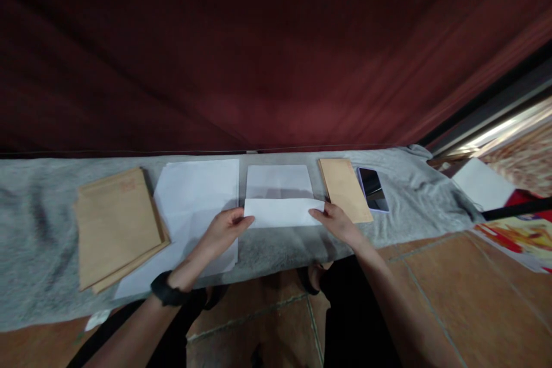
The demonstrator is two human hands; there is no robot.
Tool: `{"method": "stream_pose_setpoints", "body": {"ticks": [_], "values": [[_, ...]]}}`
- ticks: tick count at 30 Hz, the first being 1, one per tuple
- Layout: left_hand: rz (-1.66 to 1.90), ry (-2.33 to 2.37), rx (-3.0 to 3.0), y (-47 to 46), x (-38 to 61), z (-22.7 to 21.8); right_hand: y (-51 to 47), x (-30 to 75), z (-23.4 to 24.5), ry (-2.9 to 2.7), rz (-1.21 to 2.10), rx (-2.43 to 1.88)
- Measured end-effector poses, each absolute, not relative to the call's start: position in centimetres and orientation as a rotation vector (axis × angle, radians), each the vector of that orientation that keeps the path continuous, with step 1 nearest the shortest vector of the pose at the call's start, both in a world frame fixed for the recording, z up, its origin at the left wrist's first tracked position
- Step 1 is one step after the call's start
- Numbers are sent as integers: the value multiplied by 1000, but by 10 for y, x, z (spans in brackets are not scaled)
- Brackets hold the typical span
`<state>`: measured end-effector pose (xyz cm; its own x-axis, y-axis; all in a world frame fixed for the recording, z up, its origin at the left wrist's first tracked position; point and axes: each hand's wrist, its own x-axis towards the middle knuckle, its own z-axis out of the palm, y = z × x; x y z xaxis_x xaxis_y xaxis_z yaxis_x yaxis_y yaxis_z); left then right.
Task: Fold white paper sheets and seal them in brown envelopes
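White paper, a folded strip [282, 213] with a straight far edge, is stretched level between the two hands at the middle of the grey cloth [411, 190]. Its left end is pinched by the left hand [226, 225], thumb on top; the right hand [337, 221] grips the right end the same way. Just beyond the strip lies a flat white panel [278, 177]; whether both belong to one sheet cannot be told. To the left spreads a pile of white sheets [200, 192], partly covered at its left side by a stack of brown kraft envelopes [118, 224]. Near the right hand, on its far side, rests a kraft envelope [342, 187], with a purple-edged smartphone [373, 188] just right of it. Dark red fabric [259, 69] hangs along the far side.
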<state>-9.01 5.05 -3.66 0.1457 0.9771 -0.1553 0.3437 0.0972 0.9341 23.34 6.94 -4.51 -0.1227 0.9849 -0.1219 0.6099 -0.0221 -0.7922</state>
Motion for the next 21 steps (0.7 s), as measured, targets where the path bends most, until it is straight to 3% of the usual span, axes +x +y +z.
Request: {"method": "stream_pose_setpoints", "body": {"ticks": [7, 13, 21], "values": [[757, 1667, 1626, 59, -82, -38, 82, 213, -44, -2004, 550, -2026], [339, 1972, 1759, 69, -77, -28, 89, 196, -32, -2097, 467, -2302], [219, 2034, 1695, 82, -76, -30, 96, 191, -29, -2102, 454, -2376]]}}
